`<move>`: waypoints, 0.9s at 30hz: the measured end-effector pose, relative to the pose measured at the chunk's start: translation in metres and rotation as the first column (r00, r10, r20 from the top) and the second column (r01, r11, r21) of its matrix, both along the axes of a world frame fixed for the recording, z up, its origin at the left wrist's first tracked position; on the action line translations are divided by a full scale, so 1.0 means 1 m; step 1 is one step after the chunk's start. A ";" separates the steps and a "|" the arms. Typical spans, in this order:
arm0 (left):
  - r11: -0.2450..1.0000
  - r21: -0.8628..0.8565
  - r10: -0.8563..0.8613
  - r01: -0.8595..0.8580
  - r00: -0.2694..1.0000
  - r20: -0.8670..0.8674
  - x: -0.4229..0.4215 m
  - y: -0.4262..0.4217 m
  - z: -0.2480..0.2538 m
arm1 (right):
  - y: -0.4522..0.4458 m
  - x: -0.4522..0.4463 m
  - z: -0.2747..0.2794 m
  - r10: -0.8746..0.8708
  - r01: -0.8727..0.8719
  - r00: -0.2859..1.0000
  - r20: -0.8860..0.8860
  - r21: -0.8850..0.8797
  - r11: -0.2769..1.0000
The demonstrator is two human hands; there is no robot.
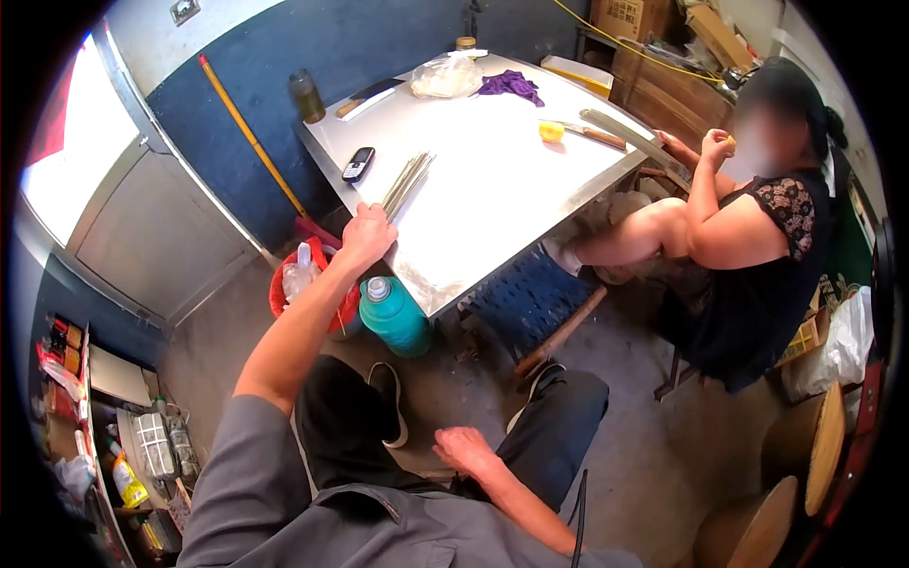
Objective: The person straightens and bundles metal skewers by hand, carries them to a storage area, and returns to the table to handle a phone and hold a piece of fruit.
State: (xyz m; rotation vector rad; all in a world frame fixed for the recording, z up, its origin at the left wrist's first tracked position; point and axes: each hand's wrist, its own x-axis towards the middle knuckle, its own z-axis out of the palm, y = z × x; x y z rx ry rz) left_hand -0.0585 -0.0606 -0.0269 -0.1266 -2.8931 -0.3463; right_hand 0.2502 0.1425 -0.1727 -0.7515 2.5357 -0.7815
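My left hand (371, 230) is at the near left edge of the white table (483, 189), its fingers closed round the near end of a bundle of thin, pale sticks (409, 186). The sticks lie on the tabletop, pointing away from me. Just beyond them is a black mobile phone (358, 165). Low over my lap is my right hand (464, 450), its fingers loosely bent and apart, with nothing visible in it. Below my left forearm stands a teal bottle (394, 320) with a pale cap.
A person (757, 218) sits at right, holding a small yellow-orange piece. A yellow fruit (551, 132), a knife (595, 135) and another stick bundle (632, 142) lie nearby. A purple cloth (512, 87) lies farther back. A red bucket (284, 275) and a blue woven stool (530, 303) stand below.
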 end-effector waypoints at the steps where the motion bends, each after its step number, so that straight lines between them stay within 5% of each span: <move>1: 1.000 -0.002 -0.003 0.003 1.000 0.000 0.000 0.001 0.002 | 0.001 0.000 0.001 0.000 0.000 1.000 0.001 0.002 1.000; 12: 0.992 0.001 -0.120 0.123 0.964 0.236 0.004 0.001 0.017 | 0.002 -0.002 0.008 -0.016 0.015 0.999 0.031 0.028 0.999; 20: 0.975 0.022 -0.220 0.220 0.958 0.183 0.014 -0.009 0.014 | 0.002 0.000 0.010 -0.012 0.011 0.999 0.042 0.028 1.000; 27: 0.992 0.061 -0.121 0.110 0.967 0.225 0.020 -0.004 0.018 | 0.004 -0.001 0.009 -0.013 0.012 0.999 0.029 0.049 0.999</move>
